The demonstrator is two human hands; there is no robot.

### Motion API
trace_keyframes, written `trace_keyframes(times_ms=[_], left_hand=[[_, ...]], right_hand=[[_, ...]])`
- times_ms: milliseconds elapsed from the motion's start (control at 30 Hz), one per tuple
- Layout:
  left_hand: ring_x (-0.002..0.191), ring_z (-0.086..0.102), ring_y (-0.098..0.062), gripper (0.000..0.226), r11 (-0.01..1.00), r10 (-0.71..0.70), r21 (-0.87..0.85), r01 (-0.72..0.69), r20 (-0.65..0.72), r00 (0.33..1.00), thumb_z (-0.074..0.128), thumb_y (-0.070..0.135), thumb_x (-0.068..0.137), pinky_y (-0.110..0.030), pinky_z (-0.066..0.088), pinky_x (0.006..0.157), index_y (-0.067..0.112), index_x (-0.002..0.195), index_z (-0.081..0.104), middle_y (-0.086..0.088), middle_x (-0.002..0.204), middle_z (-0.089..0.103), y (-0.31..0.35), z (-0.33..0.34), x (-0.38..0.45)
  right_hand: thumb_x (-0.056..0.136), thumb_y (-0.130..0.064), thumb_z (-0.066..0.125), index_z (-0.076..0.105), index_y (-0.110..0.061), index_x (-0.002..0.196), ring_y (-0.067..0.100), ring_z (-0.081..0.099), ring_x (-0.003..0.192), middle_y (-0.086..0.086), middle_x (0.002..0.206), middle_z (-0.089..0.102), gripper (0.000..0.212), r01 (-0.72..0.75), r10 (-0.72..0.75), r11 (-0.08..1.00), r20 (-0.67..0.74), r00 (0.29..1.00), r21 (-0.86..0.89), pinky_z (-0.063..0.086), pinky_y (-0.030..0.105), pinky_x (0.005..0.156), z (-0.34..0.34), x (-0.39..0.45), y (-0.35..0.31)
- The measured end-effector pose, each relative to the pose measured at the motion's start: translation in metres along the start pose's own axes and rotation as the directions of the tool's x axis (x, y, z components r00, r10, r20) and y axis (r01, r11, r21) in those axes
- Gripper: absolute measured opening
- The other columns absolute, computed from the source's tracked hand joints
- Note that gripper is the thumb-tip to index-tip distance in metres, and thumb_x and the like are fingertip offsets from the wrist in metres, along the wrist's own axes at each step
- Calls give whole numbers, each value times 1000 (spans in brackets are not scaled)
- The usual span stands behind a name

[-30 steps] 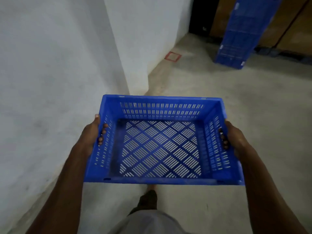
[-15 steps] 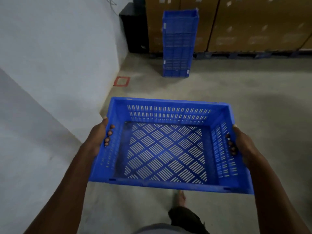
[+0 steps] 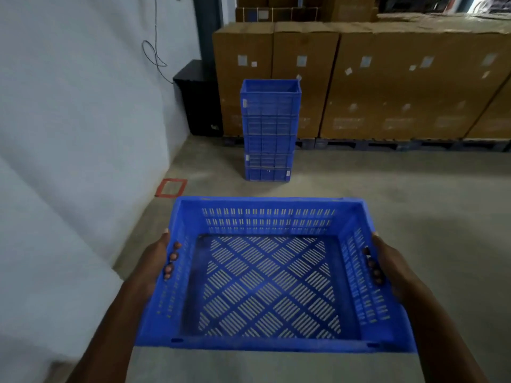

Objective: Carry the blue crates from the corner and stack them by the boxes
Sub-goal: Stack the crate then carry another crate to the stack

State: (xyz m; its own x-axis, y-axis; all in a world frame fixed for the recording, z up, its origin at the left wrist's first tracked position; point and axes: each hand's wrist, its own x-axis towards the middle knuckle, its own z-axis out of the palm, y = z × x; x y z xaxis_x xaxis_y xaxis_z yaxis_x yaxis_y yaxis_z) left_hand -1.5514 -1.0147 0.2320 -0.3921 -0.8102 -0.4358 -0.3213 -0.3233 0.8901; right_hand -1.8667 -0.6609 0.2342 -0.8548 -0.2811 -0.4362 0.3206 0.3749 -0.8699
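Gripping the empty blue crate (image 3: 272, 275) by its side handle slots, your left hand (image 3: 154, 265) and right hand (image 3: 390, 265) curl fingers through, thumbs hidden outside. At twelve o'clock, a stack of blue crates (image 3: 269, 131) stands against the cardboard boxes (image 3: 387, 78), their labels too blurred to read.

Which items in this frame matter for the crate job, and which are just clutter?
Job:
- carried crate, gripped by left hand and right hand
- crate stack
- cardboard boxes

Clutter:
- black cabinet
- red floor marking
- wall cable
- pallets
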Motion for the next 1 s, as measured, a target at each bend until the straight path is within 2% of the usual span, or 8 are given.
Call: trace_keyframes(times_ms=[167,433,733,1000], left_hand=[[33,28,-8,48,1000,3,-4,-2,14,1000,32,57,104,-16,26,35,17,91,55,3,61,38,56,48,89],[32,28,-7,47,1000,-9,-22,10,41,999,32,56,104,-16,25,35,17,92,55,3,63,39,144,123,285],[33,28,-7,47,999,44,21,-46,80,996,32,55,105,-15,24,36,16,92,55,1,63,39,279,211,480],[32,27,-6,51,998,60,-5,-60,60,996,34,59,104,-14,24,34,14,97,57,1,66,39,383,291,643]], right_hand=[[97,-65,41,59,-8,91,16,32,47,3,61,41,59,11,-11,1000,26,1000,-4,30,25,43,21,104,-61],[97,-64,41,58,-8,95,14,33,47,3,63,41,59,16,-16,1000,45,999,-2,31,24,41,83,291,-167],[97,-62,42,56,-11,94,12,30,45,1,61,39,53,-34,35,996,-12,999,86,28,21,36,133,467,-282],[97,-64,41,54,-11,94,13,30,46,1,61,39,55,-29,26,996,31,999,86,27,22,38,182,650,-391]])
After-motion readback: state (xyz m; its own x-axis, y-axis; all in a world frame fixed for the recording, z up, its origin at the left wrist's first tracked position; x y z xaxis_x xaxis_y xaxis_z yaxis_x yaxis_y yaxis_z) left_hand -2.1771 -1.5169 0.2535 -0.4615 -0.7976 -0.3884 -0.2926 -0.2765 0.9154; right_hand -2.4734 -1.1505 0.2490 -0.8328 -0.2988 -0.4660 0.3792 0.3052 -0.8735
